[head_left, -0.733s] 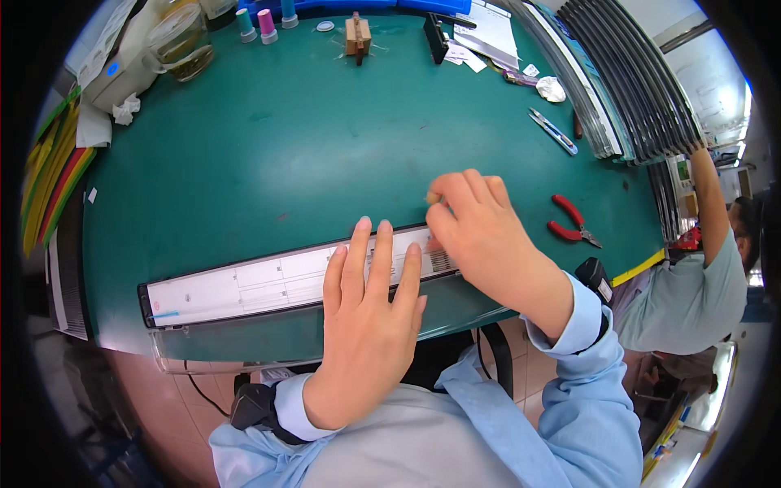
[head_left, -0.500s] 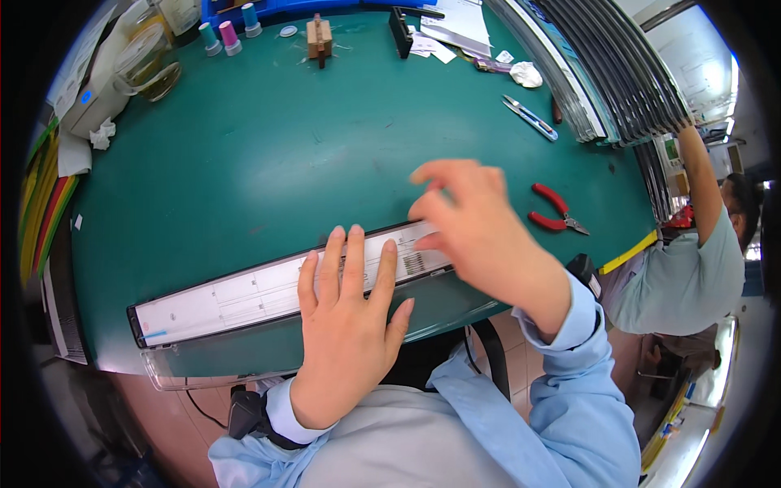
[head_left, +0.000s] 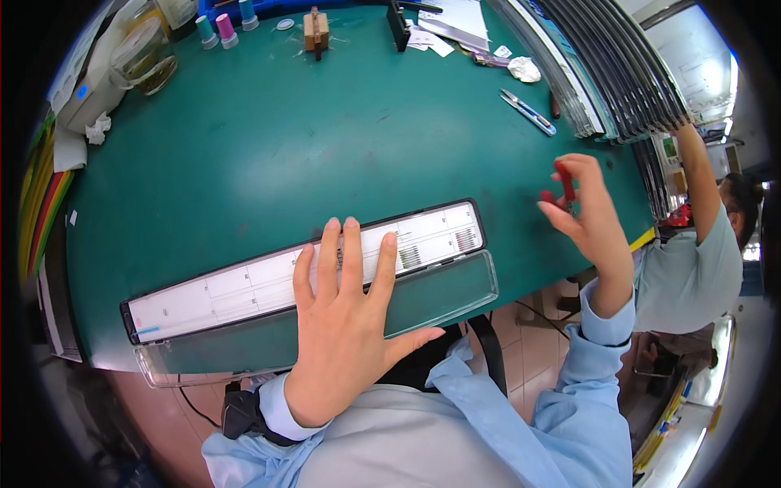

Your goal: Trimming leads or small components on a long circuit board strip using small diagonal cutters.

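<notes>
A long, narrow black-edged case [head_left: 236,283] lies at a slant along the table's near side, with a white printed sheet inside and small rows of thin, needle-like pieces [head_left: 410,256] towards its right end. Its clear lid [head_left: 443,289] is folded out on the near side. Across the middle of the case my left hand [head_left: 342,317] lies flat, fingers spread and thumb stretched out to the right. My right hand [head_left: 598,224] is over the table's right side, its fingers closed on red-handled pliers [head_left: 567,183]; the hand mostly hides the jaws.
Blue thread snips [head_left: 529,111] and crumpled white tissue [head_left: 525,70] lie at the right back. Beyond them stands a stack of long black cases [head_left: 610,65]. Thread spools [head_left: 226,29] and a wooden block [head_left: 316,31] stand at the back. A co-worker [head_left: 691,260] is at the right.
My right hand has left the case, moved right and taken hold of the pliers that lay on the table. My left hand stays on the case, its thumb now spread wider.
</notes>
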A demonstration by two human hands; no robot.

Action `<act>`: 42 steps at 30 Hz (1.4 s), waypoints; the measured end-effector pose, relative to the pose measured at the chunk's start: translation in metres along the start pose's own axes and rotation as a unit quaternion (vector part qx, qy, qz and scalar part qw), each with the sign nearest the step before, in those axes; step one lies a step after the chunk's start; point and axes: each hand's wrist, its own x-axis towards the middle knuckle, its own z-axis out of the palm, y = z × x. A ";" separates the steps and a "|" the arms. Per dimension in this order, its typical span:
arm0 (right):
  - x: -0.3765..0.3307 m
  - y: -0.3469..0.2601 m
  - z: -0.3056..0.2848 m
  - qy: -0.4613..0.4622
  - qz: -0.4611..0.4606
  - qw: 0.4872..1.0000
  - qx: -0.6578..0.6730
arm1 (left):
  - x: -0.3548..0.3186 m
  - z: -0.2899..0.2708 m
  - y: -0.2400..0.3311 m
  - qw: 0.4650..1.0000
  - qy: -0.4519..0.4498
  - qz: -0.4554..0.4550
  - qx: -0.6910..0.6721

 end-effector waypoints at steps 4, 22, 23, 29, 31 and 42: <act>0.016 -0.057 0.014 0.160 -0.098 0.945 0.269 | 0.000 0.002 -0.001 1.000 -0.005 -0.005 -0.008; 0.042 -0.104 0.102 0.270 -0.237 0.818 0.450 | 0.006 -0.003 0.000 0.998 -0.055 -0.027 0.022; 0.043 -0.099 0.103 0.261 -0.273 0.819 0.431 | 0.006 -0.003 0.000 0.998 -0.058 -0.030 0.027; 0.051 -0.094 0.101 0.235 -0.280 0.862 0.351 | 0.005 -0.002 0.000 0.997 -0.061 -0.031 0.032; 0.053 -0.090 0.097 0.215 -0.296 0.860 0.355 | 0.005 -0.001 0.000 0.997 -0.060 -0.030 0.033; 0.042 -0.103 0.100 0.277 -0.242 0.829 0.421 | 0.007 0.000 -0.001 0.997 -0.061 -0.022 0.035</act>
